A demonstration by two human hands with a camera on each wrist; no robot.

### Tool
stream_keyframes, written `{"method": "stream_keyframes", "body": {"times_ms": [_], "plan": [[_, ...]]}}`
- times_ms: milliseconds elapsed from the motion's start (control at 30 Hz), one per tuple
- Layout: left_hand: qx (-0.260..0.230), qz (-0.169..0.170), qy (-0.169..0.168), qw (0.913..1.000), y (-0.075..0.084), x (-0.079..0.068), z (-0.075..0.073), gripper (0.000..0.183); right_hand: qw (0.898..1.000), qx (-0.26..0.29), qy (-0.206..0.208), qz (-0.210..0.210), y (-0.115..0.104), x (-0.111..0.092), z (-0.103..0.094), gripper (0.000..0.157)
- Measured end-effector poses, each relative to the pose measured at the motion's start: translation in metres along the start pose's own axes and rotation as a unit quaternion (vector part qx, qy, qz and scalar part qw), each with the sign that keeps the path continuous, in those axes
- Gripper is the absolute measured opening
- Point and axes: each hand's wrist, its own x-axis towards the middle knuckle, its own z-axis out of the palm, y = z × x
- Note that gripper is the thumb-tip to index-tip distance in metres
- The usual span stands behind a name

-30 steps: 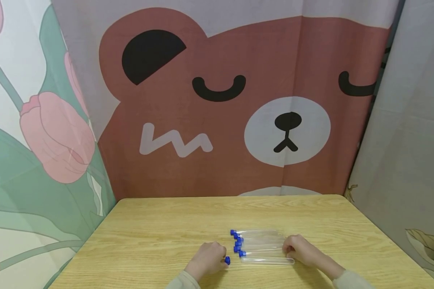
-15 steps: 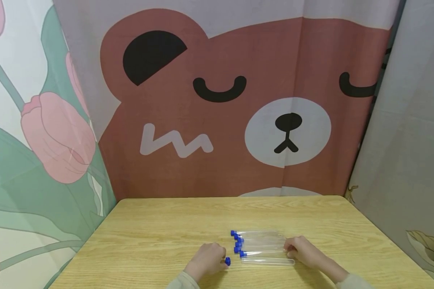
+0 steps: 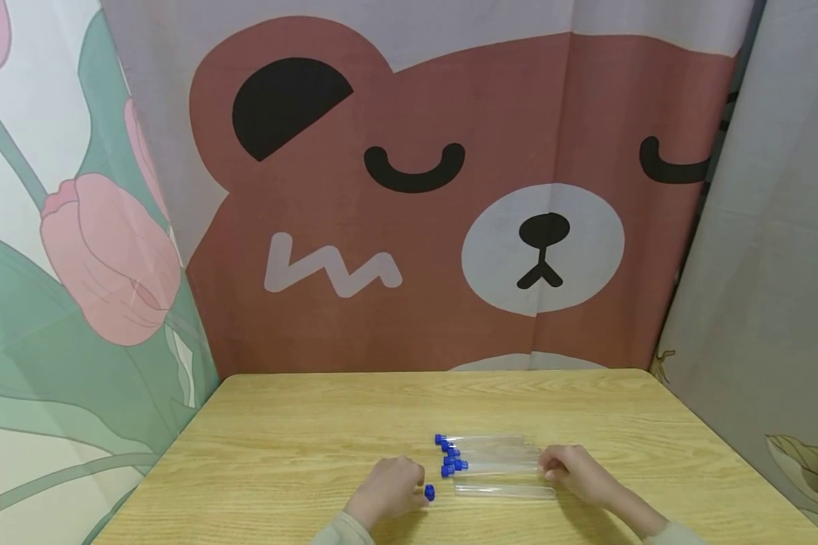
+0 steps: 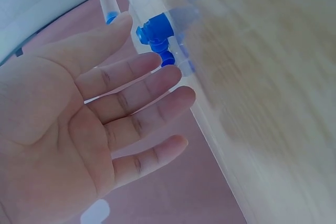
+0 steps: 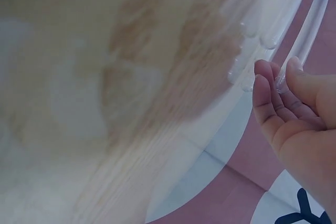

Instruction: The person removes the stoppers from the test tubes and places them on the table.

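Observation:
My right hand (image 3: pixel 576 471) pinches a clear test tube (image 5: pixel 306 27) by its rounded end, between thumb and fingers. The tube's blue cap (image 4: pixel 111 18) points left, and it appears raised off the table. Several capped test tubes (image 3: pixel 484 439) lie side by side behind it, caps to the left. Nearer to me lies one clear tube (image 3: pixel 504 491) with no cap showing on it. My left hand (image 3: pixel 388 488) holds nothing; its fingers are relaxed and spread in the left wrist view. Just off its fingertips is a loose blue cap (image 3: pixel 429 493).
The wooden table (image 3: pixel 300 424) reaches back to a curtain with a bear print (image 3: pixel 450 227). A flowered curtain (image 3: pixel 54 303) hangs at the left, and a pale curtain (image 3: pixel 757 265) at the right.
The tube in my right hand has shifted away from the front tube, toward the row behind. My right hand has moved slightly right. My left hand has hardly moved.

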Motion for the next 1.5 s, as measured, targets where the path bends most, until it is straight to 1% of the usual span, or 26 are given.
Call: {"method": "stream_keyframes", "body": {"times_ms": [167,400,500,600,700,767,833,933,1000,1100,1267,1367,1500], "plan": [[-0.002,0.002,-0.005,1.0000,-0.001,0.001,-0.001,0.022,1.000,0.010,-0.001,0.020,-0.001,-0.001,0.000,0.009],[-0.003,0.003,0.003,1.0000,-0.001,0.000,-0.002,0.024,0.999,0.034,0.008,0.016,-0.006,0.002,-0.002,0.009],[-0.007,0.008,0.019,0.9998,-0.002,0.000,-0.002,0.022,0.999,0.052,0.013,0.004,-0.009,0.003,-0.003,0.007],[-0.010,0.019,0.045,0.9988,-0.004,0.000,-0.001,0.020,0.997,0.071,0.014,-0.011,-0.010,0.004,-0.003,0.006],[-0.013,0.029,0.065,0.9973,-0.004,0.001,-0.002,0.017,0.996,0.094,0.004,-0.007,-0.012,0.004,-0.003,0.007],[-0.018,0.032,0.072,0.9967,-0.004,0.002,-0.003,0.016,0.994,0.110,-0.004,0.002,-0.014,0.004,-0.003,0.008],[-0.023,0.032,0.070,0.9968,-0.004,0.002,-0.005,0.015,0.992,0.128,-0.011,0.013,-0.015,0.004,-0.003,0.009],[-0.025,0.028,0.069,0.9969,-0.004,0.002,-0.006,0.016,0.987,0.156,-0.019,0.014,-0.016,0.003,-0.003,0.010],[-0.030,0.027,0.071,0.9967,-0.004,0.001,-0.007,0.016,0.983,0.180,-0.026,0.011,-0.017,0.003,-0.004,0.012],[-0.040,0.024,0.076,0.9960,-0.004,0.001,-0.007,0.016,0.974,0.223,-0.038,0.014,-0.017,0.002,-0.004,0.015],[-0.046,0.020,0.086,0.9950,-0.004,0.002,-0.006,0.015,0.958,0.281,-0.052,0.033,-0.017,0.000,-0.005,0.024],[-0.045,0.024,0.095,0.9942,-0.003,0.002,-0.006,0.015,0.945,0.319,-0.054,0.047,-0.018,-0.001,-0.005,0.030],[-0.052,0.029,0.103,0.9929,-0.004,0.002,-0.007,0.014,0.923,0.374,-0.055,0.071,-0.018,-0.002,-0.005,0.035]]}}
